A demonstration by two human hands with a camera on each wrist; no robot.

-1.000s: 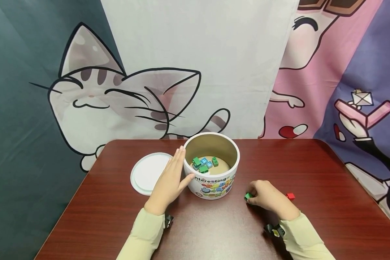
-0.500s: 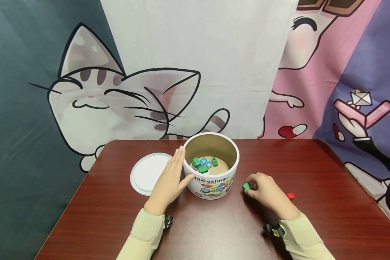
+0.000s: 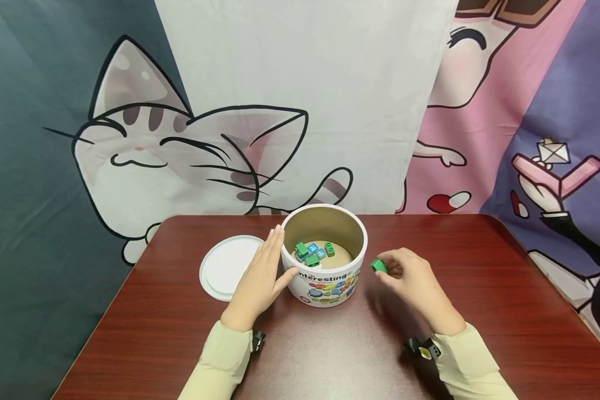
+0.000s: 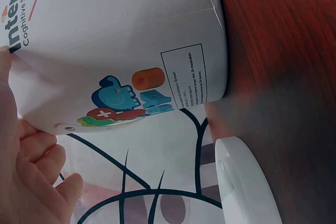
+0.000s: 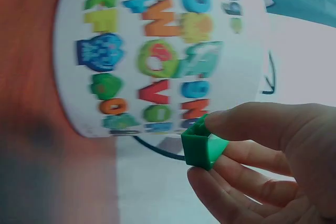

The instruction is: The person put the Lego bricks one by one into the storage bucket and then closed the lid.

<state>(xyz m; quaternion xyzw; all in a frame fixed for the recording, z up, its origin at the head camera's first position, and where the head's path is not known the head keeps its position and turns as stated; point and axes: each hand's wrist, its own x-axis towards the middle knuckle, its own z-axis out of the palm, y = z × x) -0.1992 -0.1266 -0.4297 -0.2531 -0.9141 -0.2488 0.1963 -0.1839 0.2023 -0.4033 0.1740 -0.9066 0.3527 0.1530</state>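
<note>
A white printed tub (image 3: pixel 325 289) stands uncovered near the middle of the table. Inside lie several green and blue toy bricks (image 3: pixel 312 259). My left hand (image 3: pixel 257 280) rests along the tub's left side, fingers straight; in the left wrist view the fingers (image 4: pixel 39 150) lie at the tub's wall near its rim. Right of the tub, my right hand (image 3: pixel 412 283) pinches a green toy brick (image 3: pixel 378 265) between thumb and fingers, raised over the table. The right wrist view shows this green brick's hollow side, with the tub's printed wall behind it.
A round white lid (image 3: pixel 227 266) lies on the table left of the tub, partly behind the left hand. The table (image 3: pixel 520 311) is dark reddish wood. A printed cloth with cartoon figures (image 3: pixel 195 161) hangs behind its far edge.
My right hand has lifted the green brick off the table, moving up and slightly left toward the tub. The red brick right of it has dropped from sight. The left hand stays put.
</note>
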